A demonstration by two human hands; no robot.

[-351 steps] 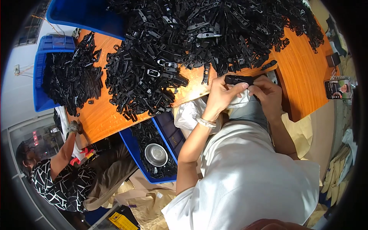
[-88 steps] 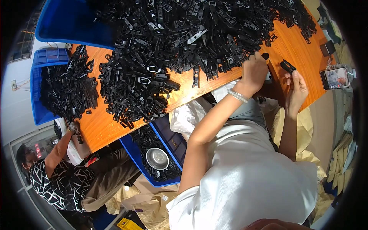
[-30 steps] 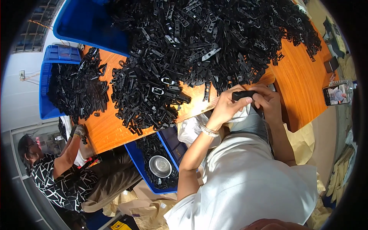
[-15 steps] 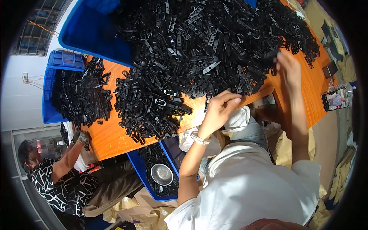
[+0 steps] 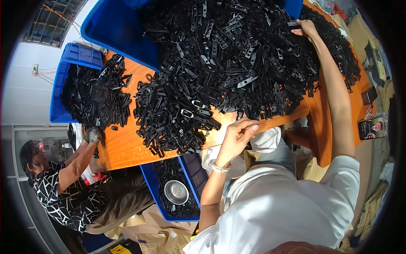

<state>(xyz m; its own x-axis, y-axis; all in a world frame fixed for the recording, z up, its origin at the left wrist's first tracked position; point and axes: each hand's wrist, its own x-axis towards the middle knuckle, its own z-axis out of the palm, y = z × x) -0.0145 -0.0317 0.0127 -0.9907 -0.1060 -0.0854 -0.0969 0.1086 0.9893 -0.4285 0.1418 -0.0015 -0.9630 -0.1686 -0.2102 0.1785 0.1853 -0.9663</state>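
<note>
A large heap of slim black plastic parts (image 5: pixel 237 55) covers much of the orange wooden table. My right hand (image 5: pixel 307 28) is stretched over the heap's far right side, fingers and thumb pinched on a dark plastic part (image 5: pixel 292 23). Beside the table's near edge, my left hand (image 5: pixel 238 137) is held with curled fingers and the thumb pressed against them. Whatever those fingers hold, if anything, is hidden. Just beyond the left hand lies the heap's front edge.
A big blue bin (image 5: pixel 114 34) lies tipped at the far left of the heap. A smaller blue bin (image 5: pixel 63 89) spills similar parts. Below the table, another crate holds a metal bowl (image 5: pixel 176 192). A co-worker's gloved hand (image 5: pixel 94 135) works at left. A phone (image 5: pixel 372 128) stands at right.
My right hand has moved away from me across the heap, toward its far right side, with a dark part at its fingertips. My left hand has hardly moved. The view has shifted slightly.
</note>
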